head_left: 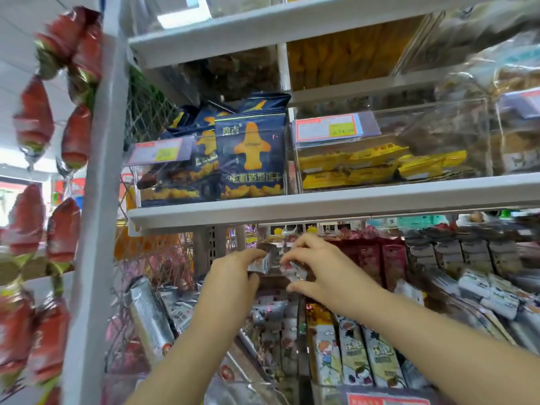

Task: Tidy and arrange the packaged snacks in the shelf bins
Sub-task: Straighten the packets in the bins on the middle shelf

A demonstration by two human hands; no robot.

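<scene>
Both my hands reach into the lower shelf bin under the white shelf board. My left hand [233, 273] pinches a small white and brown snack packet [263, 260] between thumb and fingers. My right hand [318, 267] grips another small red and white packet [295, 271] just to the right of it. Below my wrists lie rows of long cartoon-printed snack bars [355, 355] in a clear bin. The picture is blurred, so the packet prints are unreadable.
On the shelf above stand dark blue biscuit bags [251, 153] and a clear bin of yellow packets [380, 165] with price tags. Red foil strawberry packs [35, 217] hang at the left of the white upright post [99, 200]. Grey and white packets [482, 287] fill the right side.
</scene>
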